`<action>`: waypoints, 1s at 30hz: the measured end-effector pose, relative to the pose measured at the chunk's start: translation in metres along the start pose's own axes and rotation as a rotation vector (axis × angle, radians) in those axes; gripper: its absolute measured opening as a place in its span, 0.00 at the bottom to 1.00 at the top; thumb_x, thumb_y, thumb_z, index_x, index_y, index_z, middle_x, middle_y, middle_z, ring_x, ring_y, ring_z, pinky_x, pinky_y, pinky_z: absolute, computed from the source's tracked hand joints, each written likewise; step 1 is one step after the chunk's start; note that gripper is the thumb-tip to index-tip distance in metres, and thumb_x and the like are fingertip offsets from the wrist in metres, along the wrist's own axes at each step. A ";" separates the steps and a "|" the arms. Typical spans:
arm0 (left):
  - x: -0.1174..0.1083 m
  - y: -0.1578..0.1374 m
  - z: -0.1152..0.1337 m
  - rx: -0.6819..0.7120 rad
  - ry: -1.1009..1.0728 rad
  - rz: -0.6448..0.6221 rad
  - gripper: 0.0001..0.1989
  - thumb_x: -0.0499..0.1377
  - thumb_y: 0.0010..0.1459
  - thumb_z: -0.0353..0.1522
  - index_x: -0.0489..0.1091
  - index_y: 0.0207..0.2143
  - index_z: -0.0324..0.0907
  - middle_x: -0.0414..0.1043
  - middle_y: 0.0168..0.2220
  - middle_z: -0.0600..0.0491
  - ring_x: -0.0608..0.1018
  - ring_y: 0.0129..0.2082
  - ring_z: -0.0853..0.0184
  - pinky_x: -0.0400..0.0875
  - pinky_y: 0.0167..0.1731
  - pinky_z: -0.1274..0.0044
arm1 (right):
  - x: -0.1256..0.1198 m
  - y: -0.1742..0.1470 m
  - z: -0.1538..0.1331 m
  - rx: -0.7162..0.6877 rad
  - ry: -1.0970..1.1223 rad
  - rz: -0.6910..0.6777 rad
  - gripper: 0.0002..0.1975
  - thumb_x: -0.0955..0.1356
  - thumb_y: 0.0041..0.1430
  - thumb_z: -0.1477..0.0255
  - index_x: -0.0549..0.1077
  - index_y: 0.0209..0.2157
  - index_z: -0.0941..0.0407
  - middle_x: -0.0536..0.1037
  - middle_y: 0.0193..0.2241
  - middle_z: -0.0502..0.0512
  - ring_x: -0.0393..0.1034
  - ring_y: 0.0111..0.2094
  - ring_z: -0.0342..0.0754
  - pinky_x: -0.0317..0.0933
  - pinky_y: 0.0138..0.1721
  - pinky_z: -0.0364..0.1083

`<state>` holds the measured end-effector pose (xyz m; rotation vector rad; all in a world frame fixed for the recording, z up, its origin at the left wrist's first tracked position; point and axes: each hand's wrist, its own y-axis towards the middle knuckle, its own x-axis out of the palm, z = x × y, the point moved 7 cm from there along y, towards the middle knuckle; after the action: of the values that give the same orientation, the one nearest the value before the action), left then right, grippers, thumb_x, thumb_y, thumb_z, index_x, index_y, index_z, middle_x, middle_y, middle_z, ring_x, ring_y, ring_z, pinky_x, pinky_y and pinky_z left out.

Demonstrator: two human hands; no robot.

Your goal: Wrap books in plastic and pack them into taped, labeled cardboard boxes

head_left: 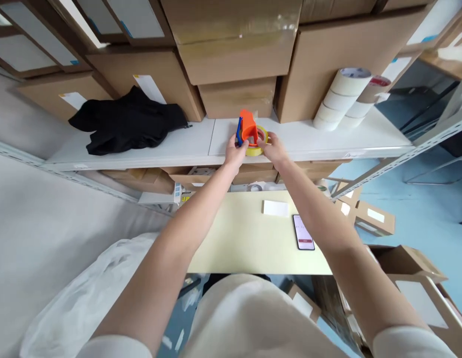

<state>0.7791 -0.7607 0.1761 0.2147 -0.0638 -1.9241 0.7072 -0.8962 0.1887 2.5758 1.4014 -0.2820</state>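
Both arms reach forward to the white shelf, where an orange and blue tape dispenser (248,124) and a roll of yellow tape (255,151) are together. My left hand (236,151) is closed on the dispenser's left side, its thumb near the front. My right hand (273,149) grips the yellow tape roll from the right. Whether the roll is seated on the dispenser cannot be told, as fingers cover part of both.
The shelf (193,144) carries a black cloth garment (130,122), stacked white tape rolls (333,99) and large cardboard boxes (234,49). Below, a pale table (238,233) holds a white box (275,208) and a phone (303,232). A white plastic bag (93,293) lies at left.
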 end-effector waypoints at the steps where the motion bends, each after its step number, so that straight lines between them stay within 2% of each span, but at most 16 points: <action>1: -0.001 -0.019 0.001 0.033 -0.006 -0.011 0.28 0.57 0.61 0.38 0.56 0.62 0.46 0.69 0.55 0.47 0.74 0.51 0.64 0.70 0.48 0.74 | -0.007 -0.018 0.000 -0.053 -0.005 0.019 0.31 0.70 0.54 0.61 0.63 0.57 0.55 0.73 0.50 0.59 0.69 0.47 0.52 0.65 0.48 0.54; 4: -0.003 -0.097 -0.007 0.073 0.017 -0.044 0.30 0.58 0.60 0.40 0.53 0.63 0.48 0.66 0.56 0.47 0.73 0.51 0.62 0.71 0.49 0.71 | -0.026 -0.093 0.014 -0.137 -0.066 0.050 0.32 0.70 0.54 0.60 0.62 0.58 0.56 0.71 0.51 0.59 0.71 0.42 0.50 0.68 0.43 0.52; 6: 0.000 -0.153 -0.031 0.032 0.002 -0.080 0.30 0.58 0.60 0.40 0.54 0.63 0.49 0.63 0.58 0.46 0.72 0.51 0.62 0.73 0.46 0.71 | -0.031 -0.148 0.042 -0.085 -0.103 0.049 0.35 0.70 0.53 0.60 0.59 0.60 0.55 0.68 0.54 0.62 0.71 0.38 0.48 0.69 0.38 0.50; 9: 0.011 -0.219 -0.094 -0.123 -0.049 -0.111 0.33 0.60 0.56 0.37 0.54 0.62 0.48 0.56 0.61 0.42 0.71 0.52 0.60 0.75 0.42 0.72 | -0.026 -0.212 0.110 0.057 -0.107 0.012 0.36 0.70 0.52 0.62 0.58 0.60 0.55 0.68 0.54 0.64 0.71 0.34 0.47 0.70 0.36 0.49; 12: 0.026 -0.257 -0.164 -0.329 -0.019 -0.164 0.32 0.63 0.52 0.32 0.59 0.59 0.43 0.61 0.58 0.40 0.73 0.50 0.59 0.75 0.44 0.68 | -0.015 -0.250 0.187 0.249 -0.170 -0.060 0.38 0.71 0.50 0.62 0.57 0.60 0.57 0.72 0.49 0.65 0.71 0.29 0.45 0.70 0.32 0.49; 15: 0.041 -0.282 -0.212 -0.458 -0.038 -0.271 0.31 0.63 0.51 0.28 0.61 0.57 0.41 0.67 0.54 0.41 0.75 0.46 0.61 0.73 0.46 0.67 | -0.011 -0.274 0.243 0.371 -0.239 -0.119 0.39 0.72 0.47 0.65 0.57 0.60 0.55 0.73 0.49 0.64 0.71 0.28 0.45 0.70 0.32 0.49; 18: 0.054 -0.300 -0.235 -0.512 -0.070 -0.342 0.31 0.63 0.50 0.27 0.61 0.57 0.42 0.69 0.53 0.43 0.76 0.46 0.62 0.74 0.46 0.67 | -0.019 -0.292 0.276 0.459 -0.264 -0.103 0.39 0.70 0.47 0.68 0.56 0.61 0.56 0.74 0.47 0.63 0.72 0.29 0.46 0.70 0.33 0.49; 24: 0.072 -0.317 -0.257 -0.593 -0.090 -0.387 0.35 0.66 0.48 0.26 0.61 0.59 0.41 0.71 0.53 0.41 0.76 0.49 0.58 0.72 0.49 0.65 | -0.032 -0.310 0.308 0.519 -0.236 -0.046 0.37 0.67 0.52 0.68 0.54 0.63 0.59 0.77 0.42 0.60 0.72 0.29 0.47 0.68 0.34 0.49; 30: 0.078 -0.314 -0.259 -0.633 -0.106 -0.493 0.33 0.63 0.51 0.27 0.61 0.60 0.41 0.67 0.57 0.41 0.76 0.50 0.58 0.74 0.47 0.68 | -0.028 -0.311 0.322 0.563 -0.255 -0.061 0.38 0.66 0.55 0.65 0.52 0.65 0.59 0.78 0.40 0.59 0.74 0.33 0.50 0.69 0.38 0.52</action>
<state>0.5090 -0.7061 -0.1336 -0.3268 0.5696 -2.3331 0.4064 -0.8369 -0.1387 2.7689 1.4638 -1.1149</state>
